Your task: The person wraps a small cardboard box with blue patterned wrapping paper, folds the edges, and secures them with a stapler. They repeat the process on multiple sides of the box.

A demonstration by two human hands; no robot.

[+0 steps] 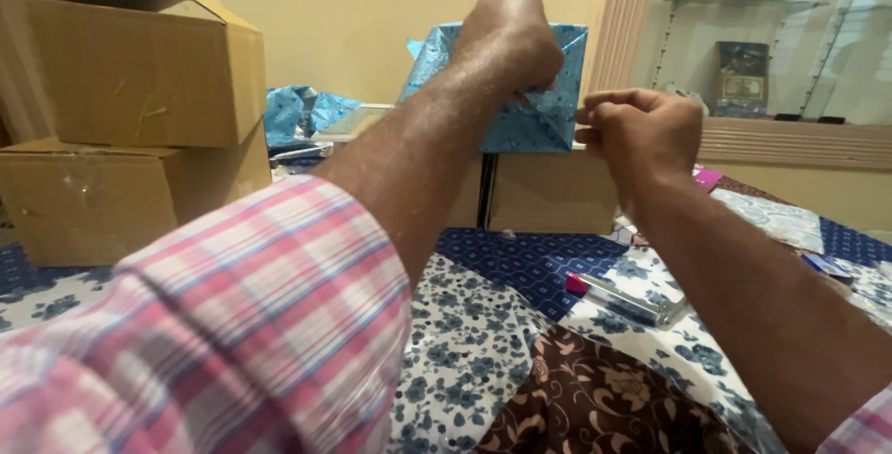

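Observation:
A box wrapped in shiny blue patterned paper [534, 119] is held up in front of me at chest height. My left hand [509, 40] is closed over its top and front, pressing a folded flap of the paper. My right hand [641, 133] pinches the paper at the box's right edge with curled fingers. Most of the box's left side is hidden behind my left hand and forearm. My left sleeve is pink and blue plaid.
Two stacked cardboard boxes [130, 110] stand at the left. Crumpled blue wrapping paper [302, 110] lies behind them. A stapler with a pink end [627, 298] rests on the blue and brown floral cloth [502, 342]. A glass display shelf [771, 36] is at the right.

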